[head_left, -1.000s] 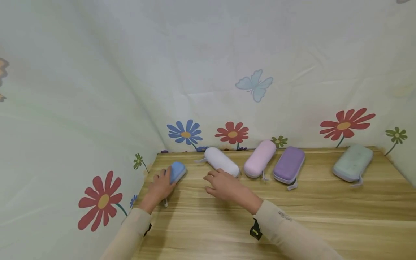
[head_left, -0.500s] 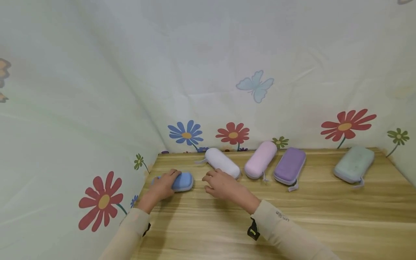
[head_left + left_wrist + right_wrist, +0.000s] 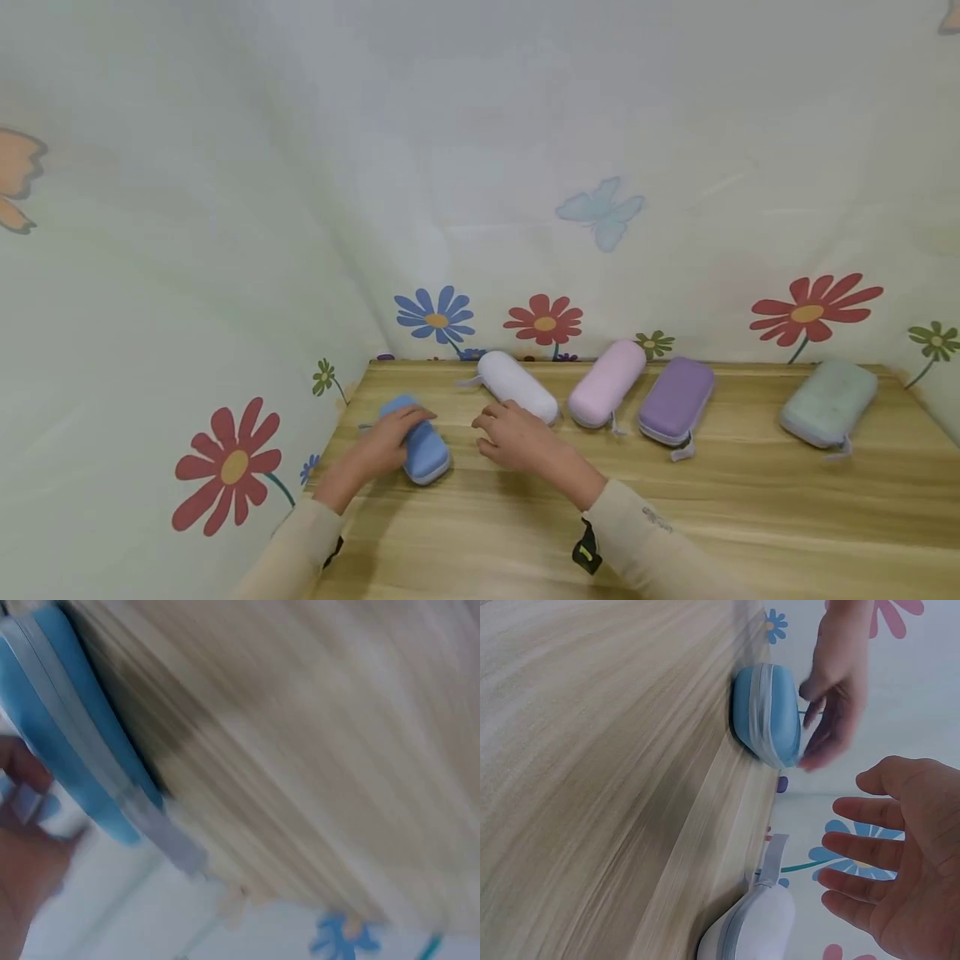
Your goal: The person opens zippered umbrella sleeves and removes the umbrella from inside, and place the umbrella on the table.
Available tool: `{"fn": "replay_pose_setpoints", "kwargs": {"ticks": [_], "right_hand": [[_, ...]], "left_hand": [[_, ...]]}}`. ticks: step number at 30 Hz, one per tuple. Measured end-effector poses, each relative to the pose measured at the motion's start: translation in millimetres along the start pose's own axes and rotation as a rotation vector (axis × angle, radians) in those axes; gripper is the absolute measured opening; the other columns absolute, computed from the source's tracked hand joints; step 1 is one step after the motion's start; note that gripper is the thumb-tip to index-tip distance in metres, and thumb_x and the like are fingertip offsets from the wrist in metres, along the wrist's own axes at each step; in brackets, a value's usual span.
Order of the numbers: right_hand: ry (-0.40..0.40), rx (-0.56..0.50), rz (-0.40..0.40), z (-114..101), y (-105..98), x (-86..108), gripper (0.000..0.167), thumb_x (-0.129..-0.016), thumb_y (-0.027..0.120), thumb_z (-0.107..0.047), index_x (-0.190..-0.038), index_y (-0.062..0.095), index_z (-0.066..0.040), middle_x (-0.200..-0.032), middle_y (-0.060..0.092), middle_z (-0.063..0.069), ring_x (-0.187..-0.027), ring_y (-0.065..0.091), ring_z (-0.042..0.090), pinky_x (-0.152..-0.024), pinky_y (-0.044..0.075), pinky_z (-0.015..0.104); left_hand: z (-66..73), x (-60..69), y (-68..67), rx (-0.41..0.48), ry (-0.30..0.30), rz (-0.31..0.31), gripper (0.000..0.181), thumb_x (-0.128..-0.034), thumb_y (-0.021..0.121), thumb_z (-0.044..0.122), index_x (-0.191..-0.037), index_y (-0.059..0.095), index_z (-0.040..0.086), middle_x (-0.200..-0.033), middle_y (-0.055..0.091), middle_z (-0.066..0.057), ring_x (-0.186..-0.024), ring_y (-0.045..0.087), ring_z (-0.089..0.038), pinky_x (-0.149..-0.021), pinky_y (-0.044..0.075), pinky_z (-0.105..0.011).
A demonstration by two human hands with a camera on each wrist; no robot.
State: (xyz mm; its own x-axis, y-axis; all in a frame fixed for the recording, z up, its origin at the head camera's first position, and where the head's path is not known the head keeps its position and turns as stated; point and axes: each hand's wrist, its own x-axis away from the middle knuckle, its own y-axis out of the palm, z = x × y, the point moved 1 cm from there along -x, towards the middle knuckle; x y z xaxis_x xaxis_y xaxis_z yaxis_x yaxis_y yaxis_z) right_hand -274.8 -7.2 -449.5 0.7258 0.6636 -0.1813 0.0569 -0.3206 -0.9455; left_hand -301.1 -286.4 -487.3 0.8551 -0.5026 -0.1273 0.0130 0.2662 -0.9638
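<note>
Blue case (image 3: 429, 456) lay at the worktop's (image 3: 517, 542) left end under the left hand (image 3: 384, 448), fingers loosely bent, not clamped; contact unclear. Right hand (image 3: 517, 437) hung empty, fingers spread, near the white case (image 3: 517, 385). Blue looked light, stiff-shelled, matte; best gripped across its narrow middle, probably. Cases: one blue, one white, one pink case (image 3: 607, 383), one purple case (image 3: 677, 397), one green case (image 3: 831, 400).
</note>
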Motion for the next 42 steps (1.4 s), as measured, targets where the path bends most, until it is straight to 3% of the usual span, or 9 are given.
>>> {"fn": "replay_pose_setpoints", "kwargs": {"ticks": [4, 7, 13, 22, 27, 32, 35, 38, 42], "right_hand": [[-0.006, 0.013, 0.015, -2, -2, -4.2, 0.03, -0.103, 0.06, -0.026, -0.126, 0.07, -0.011, -0.126, 0.066, 0.007, -0.119, 0.059, 0.03, -0.103, 0.047, 0.042], [-0.006, 0.02, 0.019, -1, -4, -5.6, 0.03, -0.103, 0.059, -0.027, -0.126, 0.07, -0.011, -0.126, 0.066, 0.007, -0.119, 0.059, 0.031, -0.103, 0.047, 0.042], [0.017, 0.039, 0.009, 2, -2, -2.9, 0.031, -0.104, 0.058, -0.028, -0.127, 0.07, -0.012, -0.129, 0.065, 0.007, -0.121, 0.059, 0.03, -0.104, 0.047, 0.041], [0.035, -0.002, -0.005, 0, 0, -2.2, 0.03, -0.102, 0.061, -0.027, -0.127, 0.07, -0.012, -0.13, 0.065, 0.008, -0.121, 0.058, 0.031, -0.102, 0.048, 0.043], [0.059, -0.024, -0.031, 6, 0, -2.7, 0.03, -0.102, 0.061, -0.024, -0.128, 0.069, -0.011, -0.131, 0.064, 0.008, -0.121, 0.058, 0.032, -0.102, 0.048, 0.044], [0.067, -0.047, -0.064, 12, 8, -2.9, 0.029, -0.101, 0.061, -0.016, -0.128, 0.069, -0.008, -0.129, 0.066, 0.01, -0.117, 0.061, 0.032, -0.099, 0.05, 0.043], [0.081, -0.079, -0.104, 14, 14, -3.1, 0.027, -0.1, 0.061, -0.009, -0.126, 0.069, -0.005, -0.125, 0.067, 0.012, -0.115, 0.064, 0.03, -0.098, 0.052, 0.042], [0.09, -0.125, -0.141, 16, 22, -5.0, 0.027, -0.101, 0.06, -0.006, -0.127, 0.068, -0.002, -0.124, 0.067, 0.015, -0.115, 0.064, 0.03, -0.098, 0.052, 0.042], [0.043, -0.119, -0.108, 21, 37, -12.3, 0.028, -0.102, 0.058, -0.005, -0.129, 0.066, -0.001, -0.121, 0.068, 0.016, -0.111, 0.066, 0.03, -0.095, 0.053, 0.042]], "left_hand": [[16.0, 3.6, 3.0, 0.121, -0.396, 0.146, 0.065, -0.0964, 0.059, 0.012, -0.153, 0.033, -0.007, -0.154, 0.03, -0.035, -0.141, 0.031, -0.055, -0.112, 0.031, -0.066], [32.3, 4.2, 9.2, 0.153, -0.602, 0.198, 0.085, -0.1013, 0.055, 0.035, -0.153, 0.014, -0.018, -0.154, 0.01, -0.046, -0.141, 0.015, -0.066, -0.112, 0.021, -0.072], [48.5, 1.9, 33.2, 0.204, -0.72, 0.197, 0.107, -0.0998, 0.055, 0.051, -0.15, -0.004, -0.024, -0.152, -0.011, -0.05, -0.141, 0.002, -0.069, -0.112, 0.018, -0.073], [45.7, 2.9, 27.6, 0.219, -0.563, 0.068, 0.1, -0.0915, 0.07, 0.027, -0.15, 0.007, -0.024, -0.154, 0.004, -0.049, -0.139, 0.021, -0.066, -0.11, 0.031, -0.067], [43.5, 5.0, 12.7, 0.128, -0.364, -0.095, 0.082, -0.0899, 0.068, 0.009, -0.158, 0.025, -0.004, -0.162, 0.023, -0.03, -0.144, 0.028, -0.055, -0.109, 0.026, -0.074], [34.0, 10.8, 4.4, 0.082, -0.1, -0.153, 0.081, -0.0784, 0.063, -0.013, -0.153, 0.044, 0.013, -0.157, 0.043, -0.013, -0.145, 0.035, -0.043, -0.11, 0.018, -0.077], [25.4, 14.5, 6.7, 0.079, -0.015, -0.156, 0.072, -0.0866, 0.068, -0.001, -0.153, 0.044, 0.014, -0.159, 0.04, -0.013, -0.149, 0.028, -0.044, -0.112, 0.012, -0.076], [17.8, 18.0, 13.3, 0.0, -0.044, -0.148, 0.069, -0.1008, 0.061, 0.035, -0.159, 0.034, 0.01, -0.166, 0.026, -0.017, -0.152, 0.015, -0.046, -0.114, 0.007, -0.074], [12.4, 21.3, 20.5, -0.14, -0.083, -0.15, 0.092, -0.0984, 0.046, 0.068, -0.164, 0.017, 0.009, -0.17, 0.011, -0.016, -0.155, 0.007, -0.043, -0.118, 0.006, -0.069]]}}
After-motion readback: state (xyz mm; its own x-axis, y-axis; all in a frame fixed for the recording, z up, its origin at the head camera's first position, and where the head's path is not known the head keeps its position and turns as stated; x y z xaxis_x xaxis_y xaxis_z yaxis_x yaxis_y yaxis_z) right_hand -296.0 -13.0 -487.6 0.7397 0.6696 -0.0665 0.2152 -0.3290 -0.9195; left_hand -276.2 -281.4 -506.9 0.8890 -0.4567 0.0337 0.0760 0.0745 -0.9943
